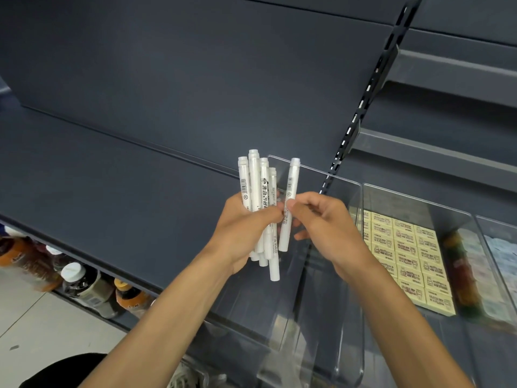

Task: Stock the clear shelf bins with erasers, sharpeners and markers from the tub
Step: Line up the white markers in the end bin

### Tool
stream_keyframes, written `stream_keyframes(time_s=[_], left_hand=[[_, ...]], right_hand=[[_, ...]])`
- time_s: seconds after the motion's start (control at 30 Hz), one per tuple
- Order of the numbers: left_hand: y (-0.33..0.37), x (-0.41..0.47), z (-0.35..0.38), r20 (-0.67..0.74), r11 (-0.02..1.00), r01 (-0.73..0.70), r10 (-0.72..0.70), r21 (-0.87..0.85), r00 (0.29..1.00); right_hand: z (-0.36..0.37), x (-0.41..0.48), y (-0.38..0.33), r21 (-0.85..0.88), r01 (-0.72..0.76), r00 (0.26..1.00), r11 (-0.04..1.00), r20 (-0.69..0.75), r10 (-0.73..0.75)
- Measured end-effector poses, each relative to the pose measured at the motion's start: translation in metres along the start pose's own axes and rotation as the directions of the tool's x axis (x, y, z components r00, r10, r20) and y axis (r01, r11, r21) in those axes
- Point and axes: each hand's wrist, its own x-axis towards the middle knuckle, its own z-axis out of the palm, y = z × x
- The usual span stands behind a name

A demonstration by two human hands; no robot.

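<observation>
Markers [255, 186], white, stand bunched upright in the left hand [240, 231], fingers curled round their lower barrels. Right hand [324, 225] pinches a single marker [293, 180] just beside the bunch, thumbs nearly touching, above the clear bin [347, 317] near the shelf [112, 177] front edge. Yellow erasers [405, 247] fill the adjoining bin [447, 211] to the right.

The shelf [112, 163] looks like smooth, dark grey painted metal with a matt finish. The bins [355, 303] at its right end are clear, glossy plastic that catches reflections. The markers [254, 186] have smooth white plastic barrels with printed labels. The erasers [405, 247] show matt, pale yellow printed wrappers.
</observation>
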Motion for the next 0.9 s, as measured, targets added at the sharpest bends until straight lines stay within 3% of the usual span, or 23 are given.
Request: stream_keyframes(time_s=[0.5,0.67,0.8,0.9], left_hand=[[0.01,0.005,-0.008,0.01,0.995,-0.022,0.023,-0.099,1.0],[0.009,0.007,-0.008,-0.001,0.995,-0.032,0.033,-0.095,0.999],[0.008,0.008,-0.006,-0.021,0.996,-0.022,0.02,-0.088,1.0],[0.008,0.008,-0.003,-0.004,0.995,-0.014,0.014,-0.094,1.0]], right_hand=[[-0.006,0.017,-0.006,0.392,-0.151,0.987,0.907,0.013,0.159],[-0.002,0.029,0.001,0.225,-0.221,0.973,0.949,-0.014,0.23],[0.003,0.05,0.015,-0.183,-0.264,0.959,0.947,-0.156,0.237],[0.009,0.063,0.023,-0.38,-0.32,0.946,0.868,-0.087,0.311]])
